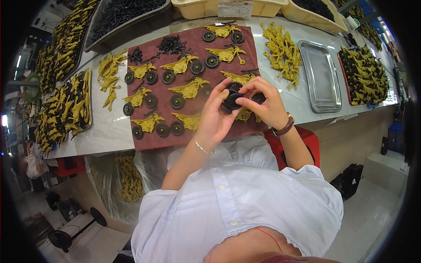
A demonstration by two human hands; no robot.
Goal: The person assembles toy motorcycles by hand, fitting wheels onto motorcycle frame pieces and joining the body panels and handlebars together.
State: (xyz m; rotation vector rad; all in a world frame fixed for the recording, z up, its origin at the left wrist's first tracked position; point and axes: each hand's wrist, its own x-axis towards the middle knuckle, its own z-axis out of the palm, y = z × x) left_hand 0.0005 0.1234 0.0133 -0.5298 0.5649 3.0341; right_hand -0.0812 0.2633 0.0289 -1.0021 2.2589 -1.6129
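My left hand (214, 115) and my right hand (271, 108) meet above the near right part of a dark red cloth (166, 103). Between their fingertips are small black toy wheels (230, 103), gripped from both sides; how many each hand has is partly hidden by the fingers. Under and around the hands lie yellow toy motorcycle bodies (189, 89) in rows, many with black wheels (177, 101) beside or against them. One yellow body (226, 54) at the far right has a wheel at one end only. My hands cover some of the near right bodies.
Piles of small black parts (171, 44) lie on the cloth's far left. Loose yellow parts (280, 50) are heaped right of it, beside a metal tray (322, 79). Stacked yellow-and-black pieces (364, 74) stand farther right. Bins (127, 26) line the back.
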